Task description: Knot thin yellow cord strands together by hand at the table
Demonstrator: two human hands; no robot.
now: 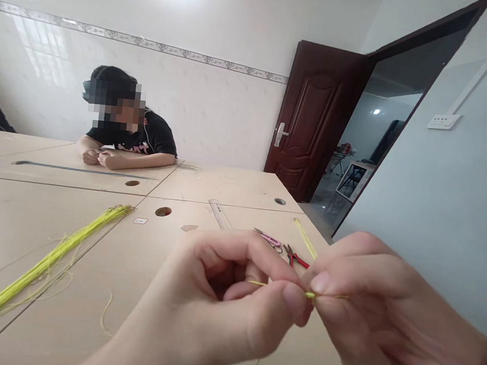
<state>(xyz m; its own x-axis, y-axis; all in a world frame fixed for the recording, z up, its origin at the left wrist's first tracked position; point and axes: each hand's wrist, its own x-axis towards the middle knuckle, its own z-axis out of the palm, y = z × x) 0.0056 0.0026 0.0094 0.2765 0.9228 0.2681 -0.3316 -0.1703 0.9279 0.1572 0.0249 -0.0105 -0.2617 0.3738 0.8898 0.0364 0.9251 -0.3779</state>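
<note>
Both my hands are raised close to the camera above the wooden table. My left hand pinches a thin yellow strand between thumb and forefinger. My right hand pinches the same strand from the other side, and the fingertips of the two hands meet. A short piece of the strand shows inside the left hand and a little beyond the right thumb.
A long bundle of yellow strands lies at the left, a shorter bundle at the right edge. A ruler, small pink scissors and red-handled pliers lie behind my hands. A person sits across. An open door stands at the right.
</note>
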